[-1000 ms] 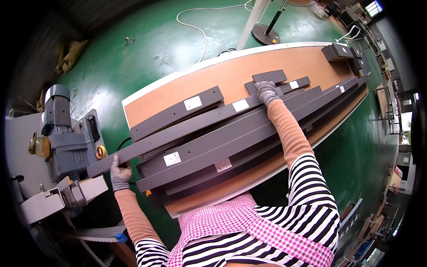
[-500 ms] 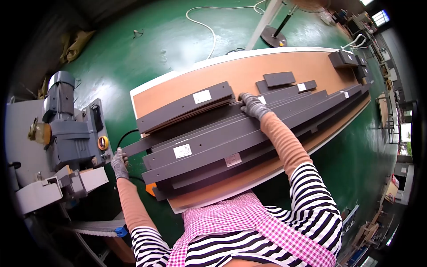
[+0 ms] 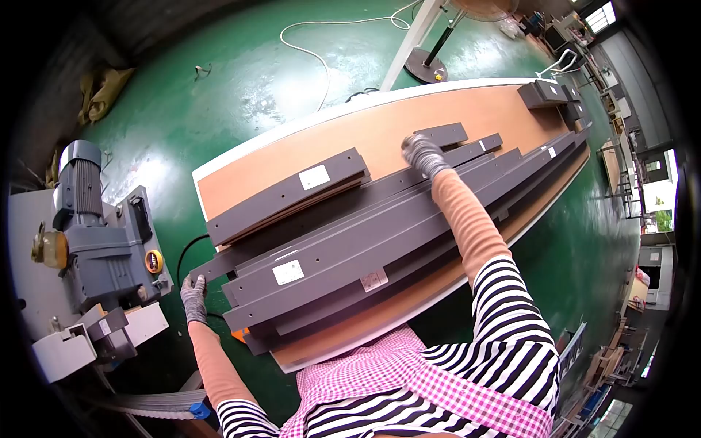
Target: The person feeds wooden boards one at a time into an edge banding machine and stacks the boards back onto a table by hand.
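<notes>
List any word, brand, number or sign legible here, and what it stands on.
Nothing here can be read.
Two larger white labels on the boards: print too small.
Pinkish label on a lower board: blurred.
Smaller white labels on boards at right: too small.
Yellow disc on the machine: dark marks, unreadable.

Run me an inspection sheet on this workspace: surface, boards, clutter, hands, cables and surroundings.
Surface: long table, tan top with white edging, partly covered.
Job's things: dark grey boards lying lengthwise, overlapping; several carry pale labels.
Clutter: no loose rubbish seen on the tabletop; short grey blocks stand at its far right end.
Grips: gloved left hand at one board's left end; gloved right hand over the boards' far side, contact unclear.
Cables: white cable across the floor; dark cable by the table's left end.
Surroundings: motorised machine at left, green floor.
</notes>
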`<state>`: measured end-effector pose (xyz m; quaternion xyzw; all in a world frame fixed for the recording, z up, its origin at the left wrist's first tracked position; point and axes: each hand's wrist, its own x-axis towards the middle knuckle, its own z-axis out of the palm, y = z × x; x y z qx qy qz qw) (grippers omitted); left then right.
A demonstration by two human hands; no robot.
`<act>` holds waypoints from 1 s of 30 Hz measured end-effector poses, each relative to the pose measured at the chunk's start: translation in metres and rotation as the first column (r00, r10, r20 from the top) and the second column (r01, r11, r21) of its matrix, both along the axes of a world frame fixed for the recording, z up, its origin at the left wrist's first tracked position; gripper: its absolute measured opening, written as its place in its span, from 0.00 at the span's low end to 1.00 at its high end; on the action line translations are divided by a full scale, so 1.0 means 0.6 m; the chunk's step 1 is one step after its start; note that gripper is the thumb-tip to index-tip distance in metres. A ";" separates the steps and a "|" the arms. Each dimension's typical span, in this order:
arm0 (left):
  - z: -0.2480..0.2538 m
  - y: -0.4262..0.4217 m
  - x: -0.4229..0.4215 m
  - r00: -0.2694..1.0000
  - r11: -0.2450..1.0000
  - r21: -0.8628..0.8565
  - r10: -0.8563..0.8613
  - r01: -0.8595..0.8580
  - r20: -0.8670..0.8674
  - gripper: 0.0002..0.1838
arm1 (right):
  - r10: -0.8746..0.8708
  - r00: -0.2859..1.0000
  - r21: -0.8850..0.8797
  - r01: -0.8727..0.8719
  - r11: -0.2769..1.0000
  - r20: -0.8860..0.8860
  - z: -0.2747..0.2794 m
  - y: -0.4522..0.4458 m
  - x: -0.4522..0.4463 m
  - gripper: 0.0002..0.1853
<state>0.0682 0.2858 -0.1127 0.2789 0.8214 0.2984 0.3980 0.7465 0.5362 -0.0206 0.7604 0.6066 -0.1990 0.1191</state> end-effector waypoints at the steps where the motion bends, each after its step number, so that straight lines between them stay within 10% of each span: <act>1: -0.007 -0.004 0.008 0.994 0.998 0.053 0.033 -0.038 0.102 0.22 | -0.054 0.998 0.141 0.048 0.989 0.043 0.019 0.002 0.019 0.22; 7: 0.063 -0.003 0.046 0.975 0.988 0.049 -0.154 0.148 0.159 0.24 | -0.216 0.966 0.170 0.191 0.967 0.142 -0.003 0.058 0.155 0.40; 11: 0.181 0.011 0.132 0.862 0.950 0.004 -0.280 0.311 -0.422 0.16 | -0.328 0.937 0.188 0.303 0.934 0.120 -0.029 0.087 0.210 0.44; 17: 0.366 0.127 0.549 0.819 0.824 0.414 -0.513 0.387 0.258 0.24 | -0.429 0.903 0.079 0.430 0.899 -0.035 -0.038 0.093 0.254 0.51; 25: 0.164 0.370 0.935 0.701 0.709 0.070 -0.705 0.702 0.112 0.39 | -0.287 0.957 -0.007 0.288 0.958 0.037 -0.007 0.076 0.228 0.54; 30: 0.096 0.437 1.015 0.651 0.650 -0.038 -0.756 0.759 0.066 0.22 | -0.257 0.966 0.031 0.257 0.966 0.015 -0.020 0.068 0.221 0.53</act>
